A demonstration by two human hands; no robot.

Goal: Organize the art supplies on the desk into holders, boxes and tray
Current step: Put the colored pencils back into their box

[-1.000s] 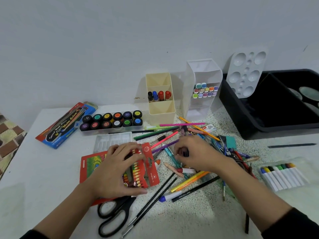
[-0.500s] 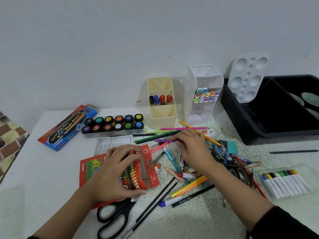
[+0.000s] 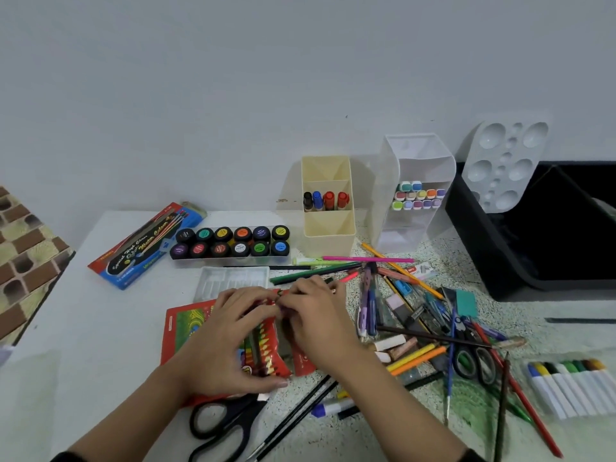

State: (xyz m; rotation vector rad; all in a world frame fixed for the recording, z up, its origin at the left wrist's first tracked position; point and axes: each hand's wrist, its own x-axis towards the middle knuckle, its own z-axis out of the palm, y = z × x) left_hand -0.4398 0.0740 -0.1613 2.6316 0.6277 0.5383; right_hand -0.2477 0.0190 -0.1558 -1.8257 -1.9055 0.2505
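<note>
A red colour-pencil box (image 3: 186, 328) lies open at the desk's front middle, with several pencils (image 3: 266, 358) showing inside. My left hand (image 3: 230, 341) grips the box from the left, thumb along its lower edge. Fingertips of my right hand (image 3: 320, 321) pinch a pencil at the box's upper end; the pencil is mostly hidden under my fingers, with a bit of purple showing. A loose pile of pens and pencils (image 3: 416, 311) spreads to the right. Behind stand a cream holder (image 3: 328, 225) with markers, a white holder (image 3: 416, 225) and a black tray (image 3: 500, 261).
Black scissors (image 3: 226, 425) lie at the front edge, with thin brushes beside them. A paint-pot set (image 3: 233, 243), a blue brush box (image 3: 143, 248) and a clear plastic insert (image 3: 233, 278) sit at the back left. A white palette (image 3: 506, 165) leans in the tray. A marker set (image 3: 573, 385) lies far right.
My right hand left the pile and came left to the top of the red box, bringing a pencil. My left hand stayed on the box.
</note>
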